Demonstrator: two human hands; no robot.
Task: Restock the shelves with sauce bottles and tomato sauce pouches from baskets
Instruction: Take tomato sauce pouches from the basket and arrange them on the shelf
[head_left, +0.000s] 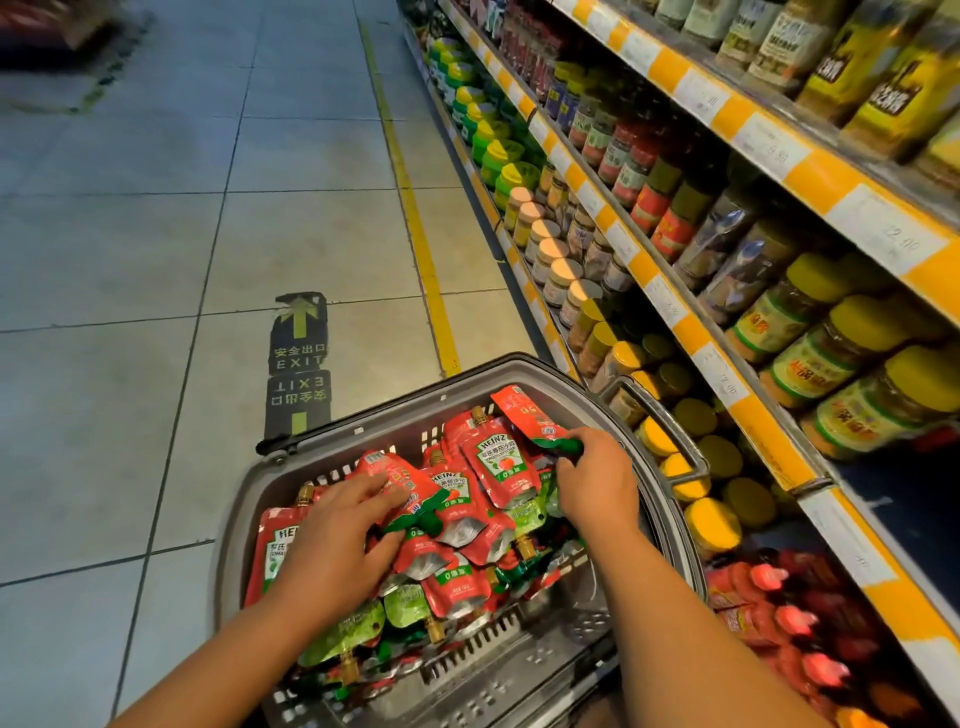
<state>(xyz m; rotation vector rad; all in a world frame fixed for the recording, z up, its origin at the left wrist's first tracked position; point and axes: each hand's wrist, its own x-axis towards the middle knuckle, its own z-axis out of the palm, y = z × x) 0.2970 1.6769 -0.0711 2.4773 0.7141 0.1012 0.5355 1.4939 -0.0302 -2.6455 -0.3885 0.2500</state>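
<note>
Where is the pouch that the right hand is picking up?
In the head view, the tomato sauce pouch is at the far right corner of the grey basket, pinched at its green end by the right hand, beside the shelves.

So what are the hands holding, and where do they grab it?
The right hand pinches a red pouch by its green bottom edge. The left hand holds another pouch near its lower end.

1 grey basket (291, 483). 2 hands in it: left hand (337, 540), right hand (597, 480). Red tomato pouches (496, 462), at least 10 showing; heap hides the full count. 2 floor exit stickers (298, 332). 3 yellow-edged shelves (670, 317) visible.
</note>
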